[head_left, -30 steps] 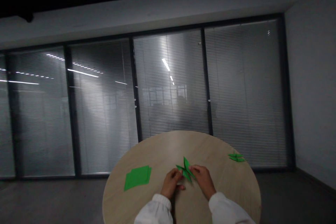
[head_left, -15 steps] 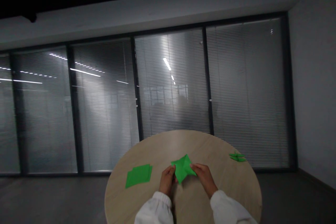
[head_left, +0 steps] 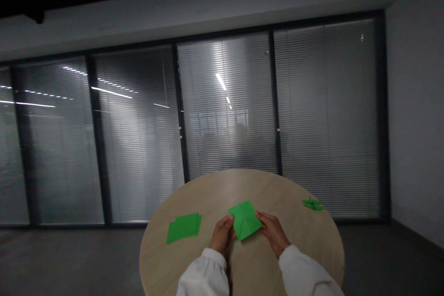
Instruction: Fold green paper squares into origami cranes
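Observation:
A creased sheet of green paper (head_left: 245, 222) is held between my two hands just above the round wooden table (head_left: 194, 268). My left hand (head_left: 222, 233) pinches its left corner, thumb on top. On the opposite side, my right hand (head_left: 272, 231) grips the right edge between thumb and fingers. The paper looks roughly square, with fold lines meeting near its middle. Fingers beneath the paper are partly hidden.
Left of my hands lies a small stack of green paper sheets (head_left: 183, 228). Folded green paper pieces (head_left: 313, 204) rest near the table's right edge. Behind the table stand glass panels with blinds (head_left: 229, 111).
The paper has gone from a pinched, star-like shape with raised points to a flatter, nearly square one. Both hands stay on it, the right one slightly turned.

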Available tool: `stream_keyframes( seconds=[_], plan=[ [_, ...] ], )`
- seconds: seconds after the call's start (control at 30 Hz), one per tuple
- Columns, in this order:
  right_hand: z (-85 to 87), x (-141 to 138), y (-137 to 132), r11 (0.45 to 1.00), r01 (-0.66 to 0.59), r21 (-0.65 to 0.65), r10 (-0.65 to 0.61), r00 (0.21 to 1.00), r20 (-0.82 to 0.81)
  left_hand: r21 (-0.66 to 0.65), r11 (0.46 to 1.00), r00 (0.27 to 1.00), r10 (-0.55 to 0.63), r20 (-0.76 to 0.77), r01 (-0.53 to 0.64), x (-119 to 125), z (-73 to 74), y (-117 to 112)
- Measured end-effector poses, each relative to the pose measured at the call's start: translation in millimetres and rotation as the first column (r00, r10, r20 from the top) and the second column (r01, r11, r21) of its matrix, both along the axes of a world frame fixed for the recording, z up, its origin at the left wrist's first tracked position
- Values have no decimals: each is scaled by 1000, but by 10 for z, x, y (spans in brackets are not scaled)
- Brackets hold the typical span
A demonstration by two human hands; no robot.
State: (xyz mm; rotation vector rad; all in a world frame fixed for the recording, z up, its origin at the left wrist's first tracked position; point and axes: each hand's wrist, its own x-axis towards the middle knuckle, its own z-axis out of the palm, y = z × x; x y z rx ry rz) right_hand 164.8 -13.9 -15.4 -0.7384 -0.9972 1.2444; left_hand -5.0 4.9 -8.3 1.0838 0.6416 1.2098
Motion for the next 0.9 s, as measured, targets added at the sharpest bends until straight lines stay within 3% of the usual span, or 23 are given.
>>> stream_keyframes(
  seconds=[0.23, 0.33, 0.4, 0.47, 0.5, 0.57, 0.67, 0.77, 0.9],
  plan=[
    [-20, -5, 12, 1000, 14, -4, -13, 994, 112, -15, 998, 994, 60, 94, -58, -25, 3, 25],
    [-49, 20, 78, 984, 162, 76, -174, 963, 204, -71, 986, 985, 156, 79, -151, -27, -59, 66],
    [-57, 30, 111, 925, 324, 198, -373, 873, 316, -152, 959, 968, 248, 29, -241, -24, -91, 69],
    [-52, 16, 107, 817, 419, 397, -568, 702, 429, -200, 953, 972, 234, 4, -229, -11, -86, 31],
    [-45, -2, 88, 758, 411, 507, -643, 605, 470, -201, 964, 983, 182, 11, -176, 0, -67, -1],
    [-27, -58, 26, 668, 281, 689, -726, 449, 521, -177, 984, 998, 35, 43, -27, 27, -2, -81],
    [-2, -153, -76, 632, 94, 769, -753, 309, 581, -62, 989, 988, -132, 79, 137, 67, 110, -185],
    [9, -218, -129, 625, -22, 780, -750, 262, 608, -15, 994, 991, -106, 86, 108, 85, 164, -215],
    [6, -255, -141, 622, -96, 777, -741, 249, 624, -49, 999, 994, 18, 108, -13, 78, 140, -164]
  ],
)
